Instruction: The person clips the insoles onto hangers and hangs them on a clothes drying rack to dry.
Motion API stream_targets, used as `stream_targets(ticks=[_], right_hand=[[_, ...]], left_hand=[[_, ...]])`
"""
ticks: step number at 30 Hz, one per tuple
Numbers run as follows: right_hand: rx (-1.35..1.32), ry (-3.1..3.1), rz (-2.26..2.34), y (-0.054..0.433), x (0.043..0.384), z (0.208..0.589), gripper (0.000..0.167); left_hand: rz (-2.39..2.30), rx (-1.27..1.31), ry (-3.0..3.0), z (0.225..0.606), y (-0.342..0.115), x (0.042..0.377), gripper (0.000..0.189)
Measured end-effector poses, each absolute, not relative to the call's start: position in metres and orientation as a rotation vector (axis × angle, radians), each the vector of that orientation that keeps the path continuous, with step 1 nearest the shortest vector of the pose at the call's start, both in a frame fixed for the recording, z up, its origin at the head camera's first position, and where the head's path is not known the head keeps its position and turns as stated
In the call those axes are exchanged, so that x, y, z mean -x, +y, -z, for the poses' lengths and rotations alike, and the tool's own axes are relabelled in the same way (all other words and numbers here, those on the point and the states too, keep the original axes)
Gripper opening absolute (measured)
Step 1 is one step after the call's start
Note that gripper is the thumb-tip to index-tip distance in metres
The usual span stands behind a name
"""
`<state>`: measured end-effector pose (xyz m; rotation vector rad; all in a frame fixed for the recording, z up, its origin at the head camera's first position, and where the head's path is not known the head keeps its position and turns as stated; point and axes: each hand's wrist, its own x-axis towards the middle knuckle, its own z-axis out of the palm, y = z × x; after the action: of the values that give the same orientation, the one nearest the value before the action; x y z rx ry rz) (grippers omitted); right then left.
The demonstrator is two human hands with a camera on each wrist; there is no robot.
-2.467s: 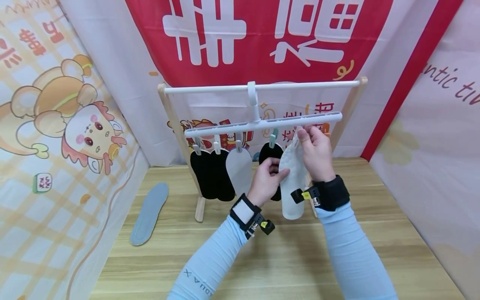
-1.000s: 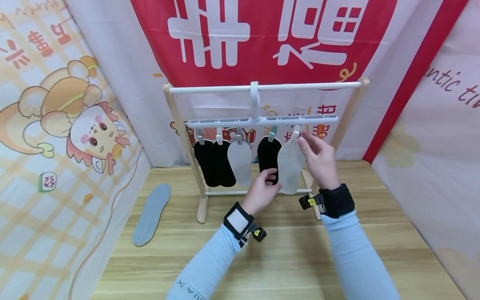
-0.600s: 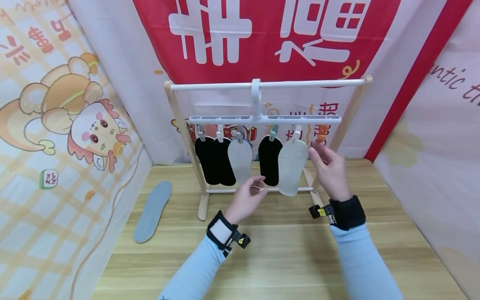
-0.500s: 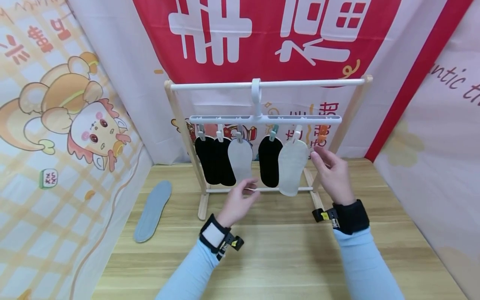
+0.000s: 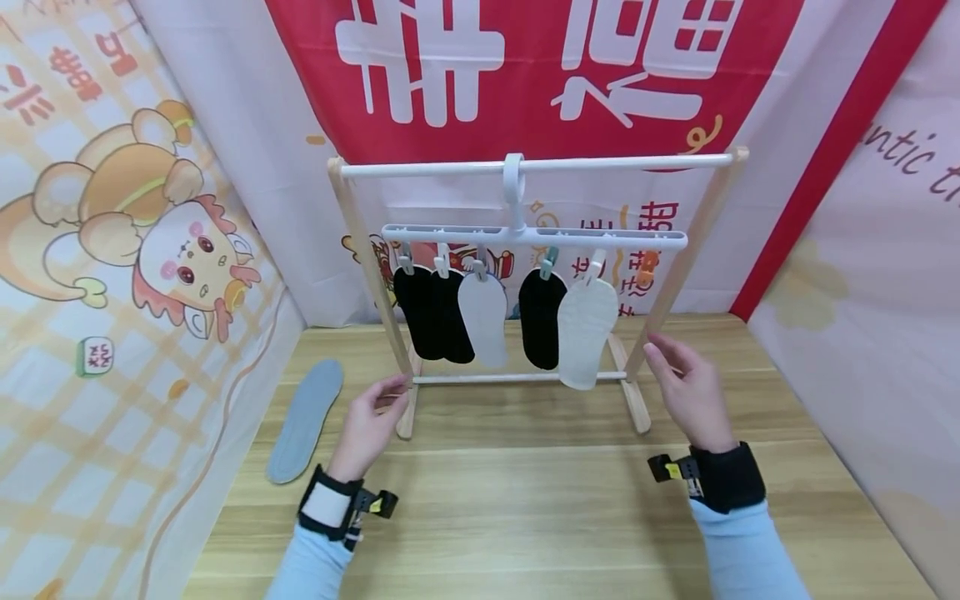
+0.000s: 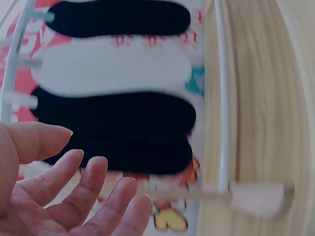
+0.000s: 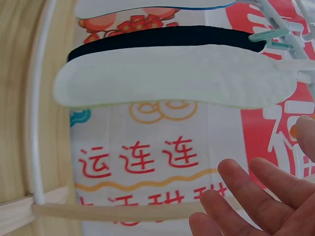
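My left hand [image 5: 371, 425], loosely curved and holding nothing, is between the rack's left foot and a grey insole [image 5: 306, 421] lying on the table. My right hand [image 5: 692, 392] hovers near the rack's right post, its fingers relaxed and nothing in them. From the white clip hanger [image 5: 480, 237] several insoles hang toe-down or heel-down, which I cannot tell. Two black ones [image 5: 415, 312] overlap at the left, beside a pale one [image 5: 483, 321]. Further right come another black insole [image 5: 540, 325] and a white insole [image 5: 587, 333] held by a white clip [image 5: 596, 265].
The hanger hooks over the top rail [image 5: 622, 164] of a wooden rack, whose right foot [image 5: 637, 407] stands on the wood-grain table [image 5: 525, 517]. An orange clip [image 5: 647, 268] hangs at the hanger's right end with no insole. Printed cloths form walls at back and sides.
The white insole, earlier between both hands, now hangs from its clip. Both hands have let go; the left moved left toward the grey insole, the right moved right and down.
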<state>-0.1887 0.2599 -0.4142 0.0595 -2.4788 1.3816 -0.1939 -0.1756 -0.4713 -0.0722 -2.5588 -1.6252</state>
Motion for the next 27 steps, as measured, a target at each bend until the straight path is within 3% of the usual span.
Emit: stream_targets(ticks=[16, 27], right_hand=[[0.112, -2.566, -1.258, 0.271, 0.157, 0.470, 0.049], [0.149, -2.614, -1.292, 0.272, 0.141, 0.487, 0.048]], left_hand=[[1.417, -0.274, -2.569, 0.509, -0.260, 0.174, 0.034], [1.346, -0.493, -2.612, 0.521, -0.296, 0.169, 0.040]])
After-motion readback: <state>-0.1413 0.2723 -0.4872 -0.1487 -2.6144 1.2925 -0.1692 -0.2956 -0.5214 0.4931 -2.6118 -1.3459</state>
